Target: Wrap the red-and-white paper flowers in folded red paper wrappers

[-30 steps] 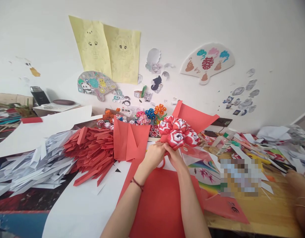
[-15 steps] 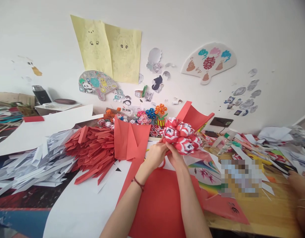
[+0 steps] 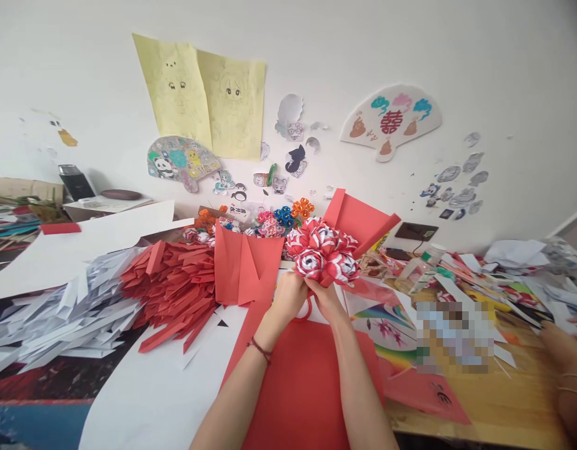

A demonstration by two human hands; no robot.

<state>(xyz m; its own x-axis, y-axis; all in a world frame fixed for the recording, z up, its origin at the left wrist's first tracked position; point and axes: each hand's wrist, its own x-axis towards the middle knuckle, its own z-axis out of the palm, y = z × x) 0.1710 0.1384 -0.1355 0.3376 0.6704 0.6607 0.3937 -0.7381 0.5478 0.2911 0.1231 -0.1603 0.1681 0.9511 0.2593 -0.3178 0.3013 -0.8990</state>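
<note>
A bouquet of red-and-white paper flowers (image 3: 323, 250) stands up between my two hands at the middle of the table. My left hand (image 3: 291, 294) is closed under the blooms, around their stems as far as I can see. From the other side, my right hand (image 3: 324, 298) also closes on the base of the bouquet. The stems themselves are hidden by my fingers. Beneath my forearms lies a large sheet of red paper (image 3: 302, 381). A red ring-shaped handle (image 3: 304, 312) shows between my wrists. Just left of the bouquet stands a folded red paper (image 3: 236, 265).
Piles of folded red paper strips (image 3: 175, 287) and white paper strips (image 3: 67, 312) lie to the left. Small beaded flowers (image 3: 284, 215) stand by the wall. Another person's hand (image 3: 562, 347) is at the right edge, near a clear bottle (image 3: 422, 265) and paper scraps.
The bouquet has shifted left and turned, so its blooms face me more and cover the striped pot behind. Both my hands moved slightly left with it.
</note>
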